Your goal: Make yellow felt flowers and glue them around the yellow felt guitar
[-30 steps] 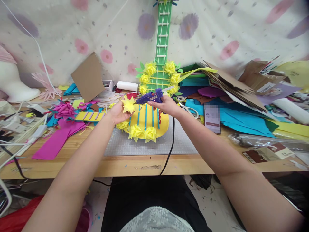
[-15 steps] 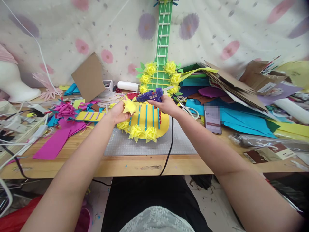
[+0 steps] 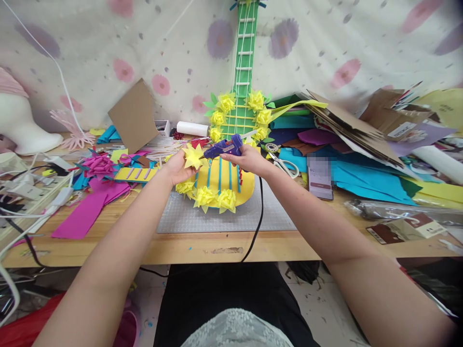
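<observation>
My left hand (image 3: 177, 169) holds a yellow paper flower (image 3: 193, 156) by its edge, with the pointed petals facing me. In my right hand (image 3: 249, 158) is a purple glue gun (image 3: 224, 147), its nozzle pointing left at the flower, close to or touching the petals. A black cord (image 3: 259, 217) hangs from the gun over the table edge. Behind both hands stands a paper guitar with a yellow body (image 3: 224, 178) and green neck (image 3: 244, 72). Yellow paper flowers (image 3: 204, 197) line its lower rim and its upper part. My hands hide part of the body.
A grey cutting mat (image 3: 202, 224) lies under the guitar. Scissors (image 3: 285, 165) and a phone (image 3: 320, 178) are to the right, near stacked blue paper (image 3: 365, 178) and cardboard (image 3: 356, 130). Left are magenta paper strips (image 3: 80, 217), a pink flower (image 3: 98, 165) and a cabled power strip (image 3: 54, 195).
The glue gun has tilted, its nozzle dropping slightly and moving left to the flower. My left hand stays almost still with the flower. The view has shifted very slightly.
</observation>
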Demonstrator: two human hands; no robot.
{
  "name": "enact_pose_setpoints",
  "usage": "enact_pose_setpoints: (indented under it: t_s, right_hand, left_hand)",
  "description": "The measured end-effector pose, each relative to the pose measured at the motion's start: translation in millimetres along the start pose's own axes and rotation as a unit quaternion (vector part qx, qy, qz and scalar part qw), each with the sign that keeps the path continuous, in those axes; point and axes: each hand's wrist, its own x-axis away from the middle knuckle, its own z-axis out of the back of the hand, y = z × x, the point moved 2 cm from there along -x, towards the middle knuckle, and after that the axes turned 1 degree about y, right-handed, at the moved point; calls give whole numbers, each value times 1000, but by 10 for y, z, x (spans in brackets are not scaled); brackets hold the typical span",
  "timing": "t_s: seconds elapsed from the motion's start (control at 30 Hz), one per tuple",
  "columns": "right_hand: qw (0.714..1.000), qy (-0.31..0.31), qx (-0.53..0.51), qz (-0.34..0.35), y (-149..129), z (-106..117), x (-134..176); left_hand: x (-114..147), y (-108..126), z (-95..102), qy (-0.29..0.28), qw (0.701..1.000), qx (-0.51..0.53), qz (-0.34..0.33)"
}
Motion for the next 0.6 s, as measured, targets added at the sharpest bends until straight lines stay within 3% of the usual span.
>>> enact_pose_setpoints:
  t_s: [0.2,0.6]
  right_hand:
    - [1000,-17,-19,15,-39,-26,11]
    - [1000,10,-6,23,18,-15,-57]
  left_hand:
    - [17,-14,-58,-19,1000,-1,-11]
    - [63,-23,-71,-15,1000,10,11]
